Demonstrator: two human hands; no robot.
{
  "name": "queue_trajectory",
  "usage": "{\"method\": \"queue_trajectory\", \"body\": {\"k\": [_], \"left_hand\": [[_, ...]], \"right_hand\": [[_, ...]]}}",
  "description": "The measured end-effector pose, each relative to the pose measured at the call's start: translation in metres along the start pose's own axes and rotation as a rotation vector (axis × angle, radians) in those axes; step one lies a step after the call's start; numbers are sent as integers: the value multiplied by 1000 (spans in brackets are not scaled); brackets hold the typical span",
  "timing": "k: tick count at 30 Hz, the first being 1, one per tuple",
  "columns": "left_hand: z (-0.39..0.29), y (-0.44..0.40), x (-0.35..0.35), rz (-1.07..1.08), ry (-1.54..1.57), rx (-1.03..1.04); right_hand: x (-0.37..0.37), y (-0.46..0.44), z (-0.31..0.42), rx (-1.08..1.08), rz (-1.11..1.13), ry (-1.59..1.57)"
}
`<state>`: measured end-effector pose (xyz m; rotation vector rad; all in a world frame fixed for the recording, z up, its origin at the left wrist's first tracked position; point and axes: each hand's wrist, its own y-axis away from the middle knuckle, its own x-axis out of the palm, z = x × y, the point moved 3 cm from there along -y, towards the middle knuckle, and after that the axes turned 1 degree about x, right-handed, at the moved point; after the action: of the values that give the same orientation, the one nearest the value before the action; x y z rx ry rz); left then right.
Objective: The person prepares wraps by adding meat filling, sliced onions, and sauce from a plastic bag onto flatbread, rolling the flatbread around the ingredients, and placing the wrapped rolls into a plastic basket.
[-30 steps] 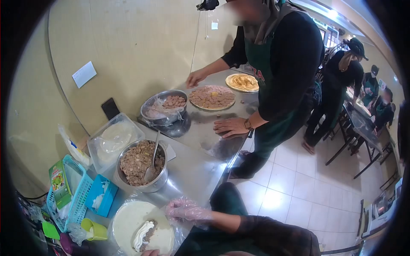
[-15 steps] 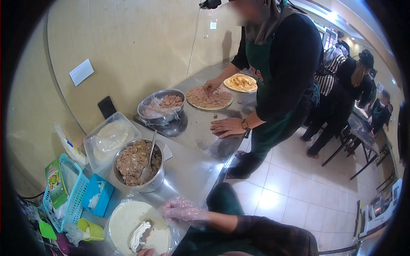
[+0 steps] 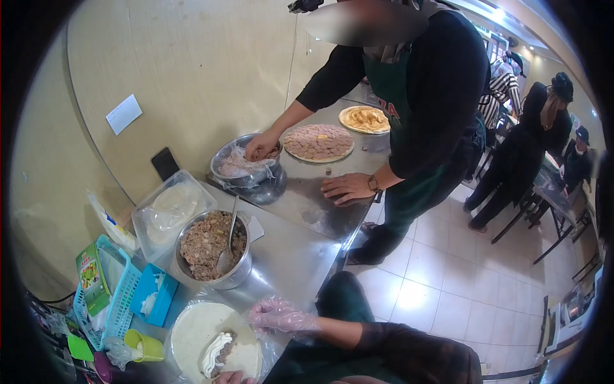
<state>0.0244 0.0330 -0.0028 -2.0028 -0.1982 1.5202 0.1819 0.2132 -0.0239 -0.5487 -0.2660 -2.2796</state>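
A round white flatbread [image 3: 192, 329] lies on clear plastic at the bottom, with brown filling [image 3: 227, 358] and a strip of white cream [image 3: 215, 352] on it. My right hand [image 3: 281, 316], in a clear plastic glove, is beside the flatbread's right edge. Its fingers are curled together by the plastic; what they pinch is too small to tell. Only the fingers of my left hand [image 3: 233, 377] show, bent and pressed together at the flatbread's lower edge, their grip cut off by the frame. A metal pot [image 3: 240, 272] of brown filling with a spoon [image 3: 231, 233] stands above.
Across the steel table [image 3: 288, 256], a co-worker [image 3: 435, 96] has one hand [image 3: 261, 147] in a metal bowl [image 3: 230, 179], near two topped rounds [image 3: 318, 143]. At left are a plastic tub [image 3: 144, 221], blue basket [image 3: 121, 301], blue box [image 3: 157, 310] and green cup [image 3: 150, 349].
The co-worker's hand went from above the bowl to the topped round, then back into the bowl. More of my left fingers shows than a second ago. My right hand stays beside the flatbread.
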Motion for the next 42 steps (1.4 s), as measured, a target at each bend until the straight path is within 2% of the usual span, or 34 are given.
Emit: {"method": "queue_trajectory", "body": {"k": [2,4,8,10,14,16,32,35,37,38,41,42], "left_hand": [[3,3,-3,23,16,17],[6,-3,-14,169,348,-238],[10,-3,-23,257,302,-181],[18,9,-14,284,559,-529],[15,4,-15,240,471,-380],[11,0,-17,244,192,-121],[1,5,-10,217,192,-129],[5,9,-7,133,165,-170],[10,20,2,192,11,7],[12,25,6,195,11,7],[8,24,8,115,17,-48],[4,18,5,75,38,-154]], "right_hand": [[1,1,3,-6,4,1],[4,4,11,46,-25,13],[1,1,3,31,-40,11],[0,0,1,-2,-11,-58],[-1,0,3,-14,-12,-27],[3,2,7,-9,20,-44],[2,1,6,3,36,41],[3,2,7,-9,29,39],[4,2,8,-25,40,-6],[4,2,8,-23,39,-8],[4,3,8,-23,29,12],[4,3,9,-25,33,22]]}}
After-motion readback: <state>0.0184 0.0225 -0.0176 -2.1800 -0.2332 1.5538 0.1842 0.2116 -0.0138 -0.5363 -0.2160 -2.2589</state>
